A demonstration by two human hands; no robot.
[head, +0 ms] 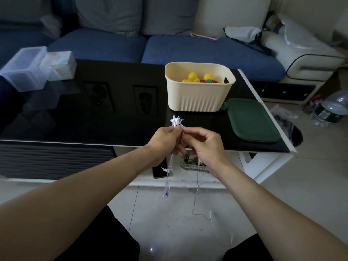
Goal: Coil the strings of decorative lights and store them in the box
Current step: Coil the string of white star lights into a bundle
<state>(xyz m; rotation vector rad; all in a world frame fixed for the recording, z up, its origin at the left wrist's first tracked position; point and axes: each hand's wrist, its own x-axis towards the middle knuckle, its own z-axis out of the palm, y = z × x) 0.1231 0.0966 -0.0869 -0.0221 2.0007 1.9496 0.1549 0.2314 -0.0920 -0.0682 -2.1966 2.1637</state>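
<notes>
My left hand (pixel 164 142) grips a gathered bunch of a thin wire light string with clear star lights (pixel 176 120) sticking up above its fingers. My right hand (pixel 204 146) pinches the same string right beside the left thumb. Loose wire (pixel 196 200) hangs from both hands down to the tiled floor, with a small clear battery case (pixel 166 191) dangling below the left wrist. The cream ribbed box (pixel 199 93) stands on the black glass table (pixel 84 113) just beyond my hands, holding yellow ball lights (pixel 193 76) and something red. Its green lid (pixel 252 121) lies to the box's right.
Two clear plastic containers (pixel 28 68) sit at the table's far left. A phone (pixel 159 171) and a glass tray lie on the lower white shelf under my hands. A blue sofa (pixel 188 49) runs behind the table. A large water bottle (pixel 331 110) stands on the floor at right.
</notes>
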